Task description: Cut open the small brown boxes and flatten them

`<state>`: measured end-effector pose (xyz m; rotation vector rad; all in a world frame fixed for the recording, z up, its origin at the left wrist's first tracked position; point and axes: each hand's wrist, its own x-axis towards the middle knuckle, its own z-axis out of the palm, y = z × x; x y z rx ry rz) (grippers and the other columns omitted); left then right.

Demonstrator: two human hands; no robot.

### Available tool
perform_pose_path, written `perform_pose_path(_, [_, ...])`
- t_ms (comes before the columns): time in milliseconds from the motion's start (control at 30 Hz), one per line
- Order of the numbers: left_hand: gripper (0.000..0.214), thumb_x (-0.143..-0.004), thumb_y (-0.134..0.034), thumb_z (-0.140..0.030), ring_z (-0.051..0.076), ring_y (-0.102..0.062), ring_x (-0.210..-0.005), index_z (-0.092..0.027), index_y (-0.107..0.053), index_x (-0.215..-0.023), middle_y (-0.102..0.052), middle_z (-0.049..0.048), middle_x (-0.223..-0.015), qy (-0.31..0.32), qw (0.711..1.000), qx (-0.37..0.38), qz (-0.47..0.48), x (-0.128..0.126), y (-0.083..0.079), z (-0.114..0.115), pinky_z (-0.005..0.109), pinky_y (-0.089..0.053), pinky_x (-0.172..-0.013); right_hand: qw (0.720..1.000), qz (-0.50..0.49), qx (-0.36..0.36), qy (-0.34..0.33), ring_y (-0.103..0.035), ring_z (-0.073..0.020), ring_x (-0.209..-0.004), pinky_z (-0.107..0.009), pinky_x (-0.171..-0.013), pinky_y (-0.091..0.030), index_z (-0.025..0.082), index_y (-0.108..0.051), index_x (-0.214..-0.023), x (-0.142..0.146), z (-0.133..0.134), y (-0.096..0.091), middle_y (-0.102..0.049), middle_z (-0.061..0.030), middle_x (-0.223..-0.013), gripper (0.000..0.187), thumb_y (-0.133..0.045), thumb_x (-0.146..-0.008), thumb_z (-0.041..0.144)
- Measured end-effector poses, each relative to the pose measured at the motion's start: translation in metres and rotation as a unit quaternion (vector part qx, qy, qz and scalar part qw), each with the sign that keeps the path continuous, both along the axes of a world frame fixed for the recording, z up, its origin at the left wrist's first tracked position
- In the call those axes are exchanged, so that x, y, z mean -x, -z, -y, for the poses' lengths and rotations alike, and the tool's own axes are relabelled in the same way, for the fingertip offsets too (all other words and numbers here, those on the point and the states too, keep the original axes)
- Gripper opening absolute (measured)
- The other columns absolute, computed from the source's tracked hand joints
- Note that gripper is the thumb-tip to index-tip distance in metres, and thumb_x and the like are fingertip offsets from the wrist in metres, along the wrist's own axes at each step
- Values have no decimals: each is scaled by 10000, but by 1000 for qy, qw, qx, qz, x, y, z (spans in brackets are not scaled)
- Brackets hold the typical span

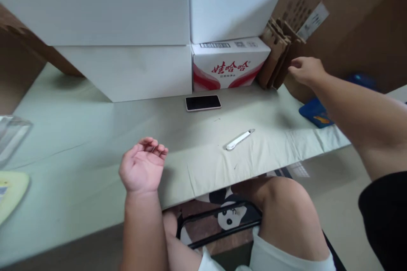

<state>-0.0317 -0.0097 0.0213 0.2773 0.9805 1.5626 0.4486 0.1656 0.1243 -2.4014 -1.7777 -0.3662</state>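
Note:
My left hand point(144, 167) is raised over the front of the cloth-covered table, palm up, with loosely curled fingers and nothing in it. At the right, my right hand point(308, 70) is beside several folded brown cardboard pieces point(275, 53). Its fingers are drawn together, and I cannot make out whether they grip the cardboard or anything else. A white utility knife point(240, 139) lies on the cloth between my hands. Behind it, a phone point(203, 103) lies flat with a dark screen.
Large white boxes point(127, 72) and a white-and-red carton point(230, 67) line the back. A big brown carton point(349, 21) stands at the right, near a blue packet point(314, 113). A pale yellow object point(14, 190) and a clear plastic item point(12, 135) lie left. My knees are below the table edge.

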Motion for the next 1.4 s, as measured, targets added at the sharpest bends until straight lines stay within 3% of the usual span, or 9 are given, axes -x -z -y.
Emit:
perform_pose_path(133, [229,-648,-682,-376,149,-651,-692,-180,-701,-765,-696,54,-838,-18,999,-29,30,20,-2,13,275,-579,-639,999,-33,20,-21,-663,-196,-1017,-317,-842,-441,41,-714,-1283,64,5,-41,-729,-239,-1184,398,-600,-932,189])
perform_pose_path(267, [265,-685,-642,-371,147,-674,-731,-168,-731,-830,-735,82,-985,-40,997,-42,59,47,-4,28,261,-578,-642,990,-47,39,-128,-680,-213,-1004,-316,-876,-473,66,-714,-1288,165,3,-50,-747,-209,-1130,401,-601,-917,169])
perform_pose_path(400, [254,-703,-633,-347,143,-675,-703,-158,-731,-842,-738,73,-912,-71,992,-43,93,76,-4,39,265,-575,-649,956,-71,64,-278,-704,-171,-900,-292,-912,-521,200,-719,-1284,282,4,-28,-762,-83,-1111,390,-603,-912,188])
perform_pose_path(567, [231,-689,-632,-340,129,-649,-642,-162,-723,-804,-722,46,-819,-131,981,-35,141,107,-1,37,268,-548,-633,833,-128,89,-530,-713,-187,-864,-333,-904,-560,195,-728,-1233,428,6,13,-742,-84,-1155,381,-556,-894,191])
perform_pose_path(667, [227,-694,-620,-357,126,-632,-634,-172,-711,-790,-708,37,-805,-155,971,-33,182,116,4,28,281,-527,-642,788,-149,99,-589,-707,-197,-944,-337,-943,-557,189,-709,-1241,513,-9,38,-712,-90,-1235,394,-532,-889,174])
perform_pose_path(900, [234,-737,-591,-396,130,-581,-670,-188,-675,-804,-660,44,-859,-125,961,8,247,129,29,-1,312,-467,-710,825,-204,60,-524,-618,-256,-1226,-384,-1140,-469,161,-675,-1171,676,-85,64,-634,-108,-1324,293,-580,-895,138])
perform_pose_path(1100, [247,-643,-651,-360,128,-569,-660,-170,-672,-798,-633,46,-884,-92,960,27,263,160,38,-11,312,-441,-719,859,-255,30,-442,-488,-243,-1381,-368,-1203,-346,18,-578,-1143,734,-151,51,-291,-175,-1591,243,-577,-935,145])
perform_pose_path(1200, [244,-655,-645,-370,131,-566,-661,-170,-664,-793,-621,48,-877,-82,961,17,265,172,37,-11,320,-438,-732,869,-253,61,-422,-520,-244,-1318,-386,-1154,-375,-43,-541,-1032,741,-169,50,-426,-209,-1455,186,-581,-928,106])
perform_pose_path(1400, [220,-710,-588,-405,155,-568,-684,-203,-644,-778,-622,55,-870,-86,970,-9,229,173,33,-2,340,-443,-753,860,-248,8,-446,-516,-175,-1280,-325,-1191,-387,97,-597,-1144,723,-120,63,-564,-90,-1376,188,-569,-961,127])
